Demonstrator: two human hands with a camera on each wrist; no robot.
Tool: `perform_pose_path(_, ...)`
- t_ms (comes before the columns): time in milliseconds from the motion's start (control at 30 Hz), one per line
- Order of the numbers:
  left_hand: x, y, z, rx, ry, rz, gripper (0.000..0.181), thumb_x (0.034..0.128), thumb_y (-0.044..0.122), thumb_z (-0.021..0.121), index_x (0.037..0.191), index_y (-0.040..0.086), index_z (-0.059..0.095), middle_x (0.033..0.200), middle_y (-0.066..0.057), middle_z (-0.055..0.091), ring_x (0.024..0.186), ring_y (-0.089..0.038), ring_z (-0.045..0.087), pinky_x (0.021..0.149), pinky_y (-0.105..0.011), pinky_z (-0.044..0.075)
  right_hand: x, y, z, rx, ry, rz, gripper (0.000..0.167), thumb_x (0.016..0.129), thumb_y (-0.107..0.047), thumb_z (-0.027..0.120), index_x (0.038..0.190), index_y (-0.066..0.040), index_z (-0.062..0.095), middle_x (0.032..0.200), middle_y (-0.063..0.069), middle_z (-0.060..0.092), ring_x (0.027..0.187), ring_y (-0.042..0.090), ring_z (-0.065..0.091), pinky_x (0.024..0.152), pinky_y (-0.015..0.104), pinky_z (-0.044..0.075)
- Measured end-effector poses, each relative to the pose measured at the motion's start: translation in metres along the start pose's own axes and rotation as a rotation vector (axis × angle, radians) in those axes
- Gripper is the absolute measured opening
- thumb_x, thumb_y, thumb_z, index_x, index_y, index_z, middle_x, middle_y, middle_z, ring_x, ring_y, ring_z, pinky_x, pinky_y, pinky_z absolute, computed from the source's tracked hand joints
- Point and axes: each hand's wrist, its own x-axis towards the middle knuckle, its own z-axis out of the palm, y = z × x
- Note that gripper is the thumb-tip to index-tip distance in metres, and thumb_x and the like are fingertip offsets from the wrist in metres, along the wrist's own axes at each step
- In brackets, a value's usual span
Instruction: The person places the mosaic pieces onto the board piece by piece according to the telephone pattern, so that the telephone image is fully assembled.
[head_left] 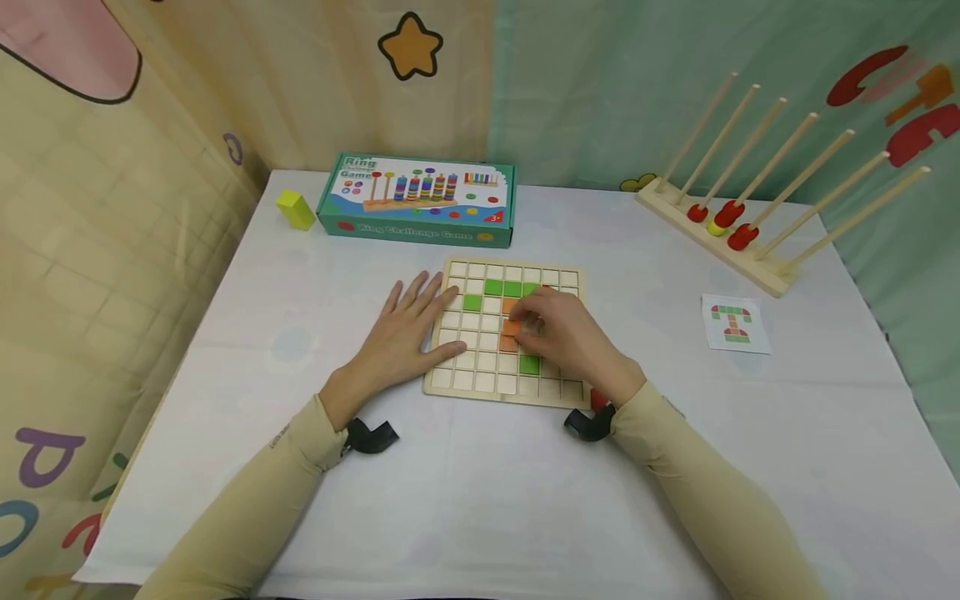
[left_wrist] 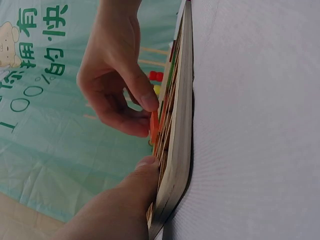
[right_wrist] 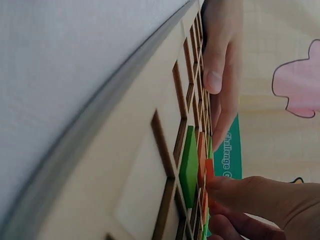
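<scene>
Right hand [head_left: 564, 332]: fingers pinching one orange tile [head_left: 512, 327] at the middle of the grid board [head_left: 486, 382]. Left hand [head_left: 408, 335]: fingers extended, resting at board's left edge. Step, I judge: seating tile; next calls for squaring, pressing.

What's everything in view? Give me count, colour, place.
grid board: one, pale wood, mid-table
green tiles: at least five, green, on the board
orange tiles: at least three, orange, at the board
red pieces: two glimpsed, red, on and beside the board
box: one, green, beyond the board
block: one, yellow-green, left of the box
peg rack: one, pale wood, far right
beads: several, red and yellow, on the rack
card: one, white, patterned, right of the board
table: one, white, beneath
backdrop: one, beige and green, behind
wrist cameras: two, black, at the wrists
sleeves: two, beige, forearms
left hand: one, bare, board's left side
right hand: one, bare, pinching an orange tile
</scene>
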Motion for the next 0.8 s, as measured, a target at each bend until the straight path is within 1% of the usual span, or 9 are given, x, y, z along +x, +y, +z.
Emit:
perform_pose_path(167,0.000,0.000,0.000,-0.002,0.001,-0.004,0.091,0.0975,0.066,0.059,0.168,0.017,0.029,0.177,-0.011,0.016,0.165,-0.034,0.008,0.133,-0.059,0.000,0.006,0.002,0.004,-0.030,0.002,0.025,0.015,0.093,-0.007,0.078,0.108,-0.006,0.078,0.102,0.006,0.074,0.093,0.022,0.063,0.085,0.038,0.055)
perform_pose_path(300,0.000,0.001,0.000,-0.002,0.000,-0.006,0.091,0.0972,0.067,0.059,0.168,0.017,0.030,0.177,-0.012,0.016,0.165,-0.034,0.008,0.132,-0.059,0.000,0.000,0.003,0.002,-0.008,-0.006,0.037,0.013,0.094,-0.009,0.078,0.106,-0.008,0.078,0.100,0.004,0.074,0.092,0.021,0.064,0.084,0.036,0.057)
perform_pose_path(400,0.000,0.001,0.000,-0.006,-0.003,-0.009,0.091,0.0972,0.067,0.059,0.168,0.016,0.030,0.177,-0.011,0.016,0.165,-0.034,0.007,0.133,-0.058,-0.001,-0.014,0.006,-0.005,0.047,-0.012,0.054,0.014,0.093,-0.008,0.079,0.107,-0.008,0.078,0.100,0.003,0.074,0.092,0.019,0.066,0.084,0.037,0.059)
perform_pose_path(500,0.000,0.001,0.000,-0.011,-0.002,-0.009,0.091,0.0971,0.066,0.059,0.168,0.017,0.030,0.177,-0.011,0.016,0.165,-0.033,0.007,0.133,-0.058,-0.001,-0.033,0.014,-0.017,0.096,0.004,0.072,0.017,0.092,-0.007,0.080,0.109,-0.007,0.078,0.101,0.003,0.075,0.091,0.019,0.068,0.083,0.040,0.061)
perform_pose_path(567,0.000,0.000,0.001,-0.011,-0.001,-0.008,0.092,0.0972,0.067,0.059,0.168,0.017,0.029,0.177,-0.011,0.016,0.165,-0.033,0.007,0.133,-0.058,-0.001,-0.047,0.021,-0.024,0.093,0.027,0.077,0.019,0.091,-0.006,0.082,0.109,-0.007,0.078,0.100,0.002,0.075,0.090,0.019,0.067,0.081,0.041,0.061)
perform_pose_path(667,0.000,0.000,0.001,-0.009,0.001,-0.006,0.091,0.0974,0.067,0.059,0.168,0.017,0.029,0.177,-0.011,0.016,0.166,-0.033,0.006,0.133,-0.058,-0.001,-0.067,0.034,-0.031,0.052,0.063,0.076,0.021,0.088,-0.005,0.085,0.108,-0.007,0.078,0.098,0.002,0.075,0.088,0.018,0.068,0.079,0.042,0.062)
perform_pose_path(800,-0.001,-0.001,0.000,-0.003,-0.001,-0.008,0.092,0.0973,0.068,0.058,0.168,0.017,0.029,0.177,-0.011,0.015,0.166,-0.032,0.006,0.133,-0.057,-0.001,-0.088,0.047,-0.036,0.003,0.099,0.083,0.025,0.085,-0.005,0.087,0.108,-0.010,0.079,0.100,0.000,0.076,0.088,0.015,0.068,0.077,0.040,0.062)
